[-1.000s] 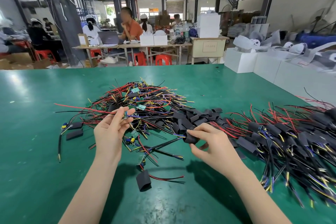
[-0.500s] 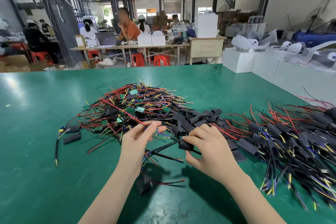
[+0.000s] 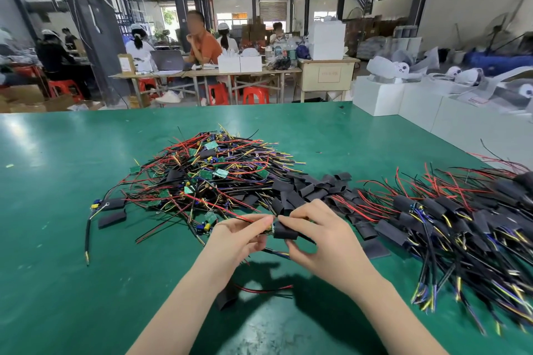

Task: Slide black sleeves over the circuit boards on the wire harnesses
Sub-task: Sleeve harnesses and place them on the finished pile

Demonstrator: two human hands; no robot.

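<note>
Black tubular sleeve (image 3: 285, 231), partly over small green circuit board (image 3: 271, 228)
Right hand (image 3: 320, 239) fingers pinch the sleeve; left hand (image 3: 236, 239) fingertips pinch the board's exposed left end above green table (image 3: 57, 239).

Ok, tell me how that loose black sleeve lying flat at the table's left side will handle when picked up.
The loose black sleeve lies flattened, so it is probably thin, soft and light. It likely flexes when pinched and needs squeezing open. Being flat, it should not roll.

Bare green table (image 3: 57, 239) left; unsleeved harness pile (image 3: 207, 176) ahead, sleeved harness pile (image 3: 461, 219) right.
</note>
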